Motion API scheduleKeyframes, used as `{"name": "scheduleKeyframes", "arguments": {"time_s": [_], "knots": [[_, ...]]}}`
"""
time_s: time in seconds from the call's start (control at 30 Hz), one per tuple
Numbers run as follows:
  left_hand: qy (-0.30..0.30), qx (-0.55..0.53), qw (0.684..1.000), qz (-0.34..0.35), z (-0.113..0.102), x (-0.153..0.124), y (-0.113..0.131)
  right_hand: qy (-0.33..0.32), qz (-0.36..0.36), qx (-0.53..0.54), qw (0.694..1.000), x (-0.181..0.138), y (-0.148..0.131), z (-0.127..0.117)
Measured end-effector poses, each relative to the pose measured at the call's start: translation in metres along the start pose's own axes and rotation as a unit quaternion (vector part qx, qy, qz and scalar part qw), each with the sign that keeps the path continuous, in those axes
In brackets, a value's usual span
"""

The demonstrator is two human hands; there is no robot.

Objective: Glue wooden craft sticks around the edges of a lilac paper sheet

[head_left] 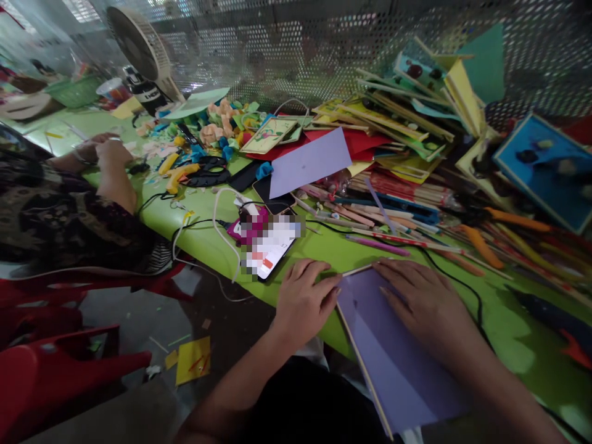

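Purple sheet [398, 364] lies nearest, its long axis running from its far-left corner toward the near right, with the near end overhanging the counter [509, 314] edge. Left of the left hand [303, 302], a phone [271, 246] lies on the counter. That hand rests loosely curled and grasps nothing, its fingertips touching the sheet's far-left edge. The right hand [419, 305], just to its right, lies open and flat, palm down on the sheet's far end. Beyond it, well apart, is a pile of sticks and card [407, 142].
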State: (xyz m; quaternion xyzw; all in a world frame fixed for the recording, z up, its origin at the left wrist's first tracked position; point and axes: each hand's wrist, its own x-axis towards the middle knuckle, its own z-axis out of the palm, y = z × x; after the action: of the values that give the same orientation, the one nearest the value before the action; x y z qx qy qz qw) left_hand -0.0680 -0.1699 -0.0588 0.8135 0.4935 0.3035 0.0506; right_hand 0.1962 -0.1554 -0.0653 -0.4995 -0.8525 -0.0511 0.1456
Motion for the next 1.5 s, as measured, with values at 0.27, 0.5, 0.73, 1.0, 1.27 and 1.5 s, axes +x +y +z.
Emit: {"name": "scheduleKeyframes", "arguments": {"time_s": [0.27, 0.5, 0.73, 1.0, 1.27, 1.5], "knots": [[0.031, -0.019, 0.999, -0.007, -0.001, 0.001, 0.0, 0.002, -0.004, 0.009, 1.0, 0.0, 0.0, 0.0], [0.082, -0.042, 0.996, -0.018, 0.001, -0.002, -0.001, -0.014, -0.032, 0.006, 0.999, 0.002, -0.004, -0.001], [0.089, -0.062, 0.993, -0.045, -0.002, -0.002, 0.001, -0.018, -0.048, 0.012, 0.999, 0.001, -0.006, 0.002], [0.151, -0.132, 0.976, -0.081, -0.009, -0.002, 0.001, -0.045, -0.159, 0.048, 0.985, 0.01, -0.037, -0.003], [0.142, -0.132, 0.978, -0.074, -0.007, -0.002, 0.0, -0.063, -0.143, 0.058, 0.986, 0.009, -0.046, 0.001], [0.093, -0.078, 0.991, -0.051, -0.004, 0.0, -0.002, -0.048, -0.095, 0.06, 0.992, 0.006, -0.021, -0.007]]}}
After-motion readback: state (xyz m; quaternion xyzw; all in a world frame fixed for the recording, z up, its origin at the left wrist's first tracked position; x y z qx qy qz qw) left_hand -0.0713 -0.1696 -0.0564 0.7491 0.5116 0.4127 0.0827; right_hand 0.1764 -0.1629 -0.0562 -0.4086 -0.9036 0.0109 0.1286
